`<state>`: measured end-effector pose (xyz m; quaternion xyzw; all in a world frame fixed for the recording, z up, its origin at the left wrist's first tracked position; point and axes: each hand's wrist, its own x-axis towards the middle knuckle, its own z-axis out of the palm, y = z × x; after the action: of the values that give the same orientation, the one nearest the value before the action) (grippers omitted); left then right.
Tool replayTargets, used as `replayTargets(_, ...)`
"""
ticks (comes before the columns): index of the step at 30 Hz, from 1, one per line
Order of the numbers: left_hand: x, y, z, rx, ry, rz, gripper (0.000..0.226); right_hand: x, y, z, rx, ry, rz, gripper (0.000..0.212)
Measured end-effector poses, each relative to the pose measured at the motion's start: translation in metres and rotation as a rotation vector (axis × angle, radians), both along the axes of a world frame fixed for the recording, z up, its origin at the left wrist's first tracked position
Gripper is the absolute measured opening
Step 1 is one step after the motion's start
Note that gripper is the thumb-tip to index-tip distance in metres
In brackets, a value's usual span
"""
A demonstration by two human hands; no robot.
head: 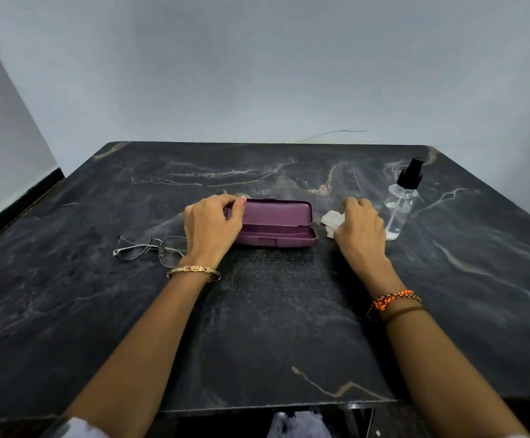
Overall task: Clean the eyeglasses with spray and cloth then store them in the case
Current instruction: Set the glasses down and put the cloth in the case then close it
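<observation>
Two bare arms reach out over a dark marble table (273,327). The left arm wears a gold bangle (193,270) at the wrist. The right arm wears an orange thread band (394,301).

The eyeglasses (150,248) lie flat on the table, just beside the left wrist, on its left side. No hand touches them. Their arms look folded, but it is hard to tell.

The left hand (211,224) sits at the left end of the purple case (276,224). Its fingers pinch the edge of the lid. The case is open, with the lid standing up behind the bottom half. The inside looks bare.

The right hand (360,226) is to the right of the case. Its fingers curl down onto a small white cloth (332,220) that lies on the table. I cannot tell if it grips the cloth or just rests on it.

Just past the right hand stands a clear spray bottle (399,210) with a black top. It is upright. Behind the table is a plain pale wall (257,74).
</observation>
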<state>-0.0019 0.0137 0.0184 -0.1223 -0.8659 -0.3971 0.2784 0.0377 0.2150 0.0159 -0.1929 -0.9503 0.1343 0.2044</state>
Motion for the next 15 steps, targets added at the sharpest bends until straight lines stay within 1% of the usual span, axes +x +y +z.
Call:
replayTargets(4, 0.0, 0.001, 0.001, 0.01, 0.004, -0.021, 0.021, -0.003, 0.003, -0.002, -0.047, 0.144, 0.042, 0.04)
replayTargets(7, 0.0, 0.001, 0.001, 0.037, 0.005, -0.051, 0.02, -0.005, 0.005, -0.002, -0.129, 0.315, 0.094, 0.036)
replayTargets(12, -0.001, 0.004, 0.003, 0.118, -0.03, -0.113, 0.019, -0.007, -0.003, 0.005, -0.373, 0.576, 0.193, 0.024)
replayTargets(15, 0.003, 0.007, 0.004, 0.198, -0.032, -0.162, 0.016, -0.004, -0.015, 0.007, -0.63, 0.669, 0.258, 0.022)
